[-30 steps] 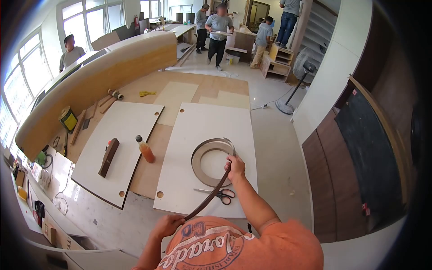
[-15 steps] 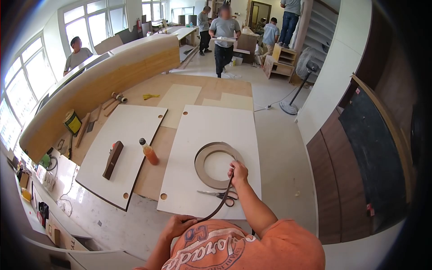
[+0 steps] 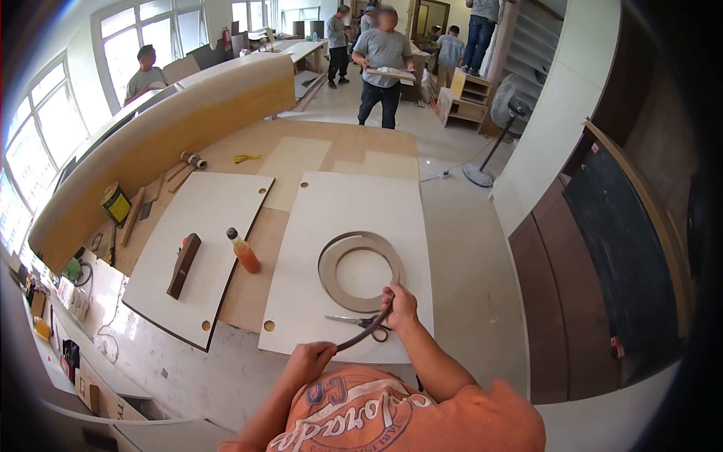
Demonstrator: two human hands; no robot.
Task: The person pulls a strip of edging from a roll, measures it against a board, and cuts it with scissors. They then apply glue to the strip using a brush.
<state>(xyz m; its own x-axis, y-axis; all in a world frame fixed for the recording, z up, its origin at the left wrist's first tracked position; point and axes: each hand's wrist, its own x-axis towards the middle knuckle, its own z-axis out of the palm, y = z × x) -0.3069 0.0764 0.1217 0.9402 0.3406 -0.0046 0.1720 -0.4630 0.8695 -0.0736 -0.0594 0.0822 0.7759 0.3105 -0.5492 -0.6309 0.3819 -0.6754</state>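
Observation:
A coil of brown edge banding (image 3: 331, 280) lies on a white panel (image 3: 301, 256). Its loose strip runs from the coil through my right hand (image 3: 400, 306) and curves down to my left hand (image 3: 309, 362). The fingers of my right hand are closed round the strip near the coil's lower right edge. My left hand pinches it near the panel's front edge, close to my shirt. Scissors (image 3: 345, 319) lie on the panel below the coil, their handles partly covered by the strip.
A bottle of orange liquid (image 3: 245, 253) stands left of the panel. A wooden hand plane (image 3: 184, 265) rests on a second white panel (image 3: 226, 203). Farther left is a tin can (image 3: 115, 203). A person carrying a board (image 3: 390, 74) stands beyond the table; a fan (image 3: 479, 175) is at right.
My left hand has risen slightly along the strip and my right hand has dropped a little, so they are closer together. The person with the board has come nearer.

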